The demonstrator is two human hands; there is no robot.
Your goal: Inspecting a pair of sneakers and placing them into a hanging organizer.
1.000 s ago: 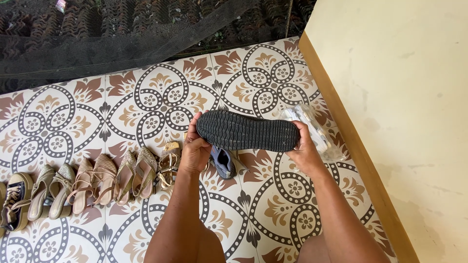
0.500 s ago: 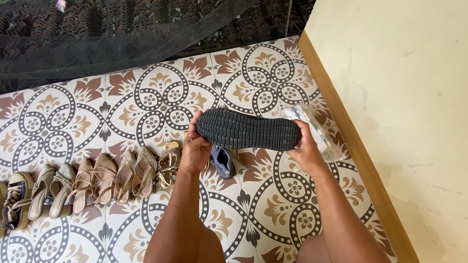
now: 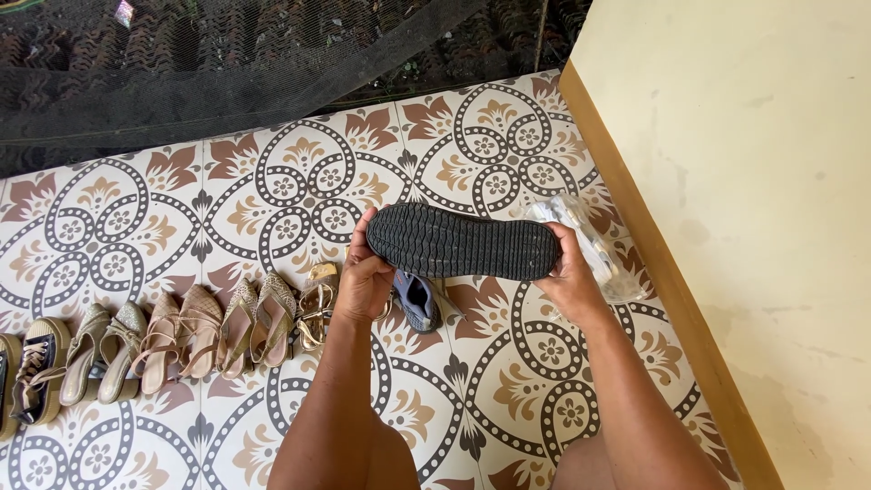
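Shoe (image 3: 463,241) sole-up, ends pinched by fingers (image 3: 363,238) of both hands.

Two bare forearms and hands (image 3: 363,283), sleeveless to the frame's edge, no rings, watch or gloves

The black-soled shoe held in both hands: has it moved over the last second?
No. The black-soled shoe keeps its place, sole up, over the same tile pattern, with the left hand and right hand at its ends.
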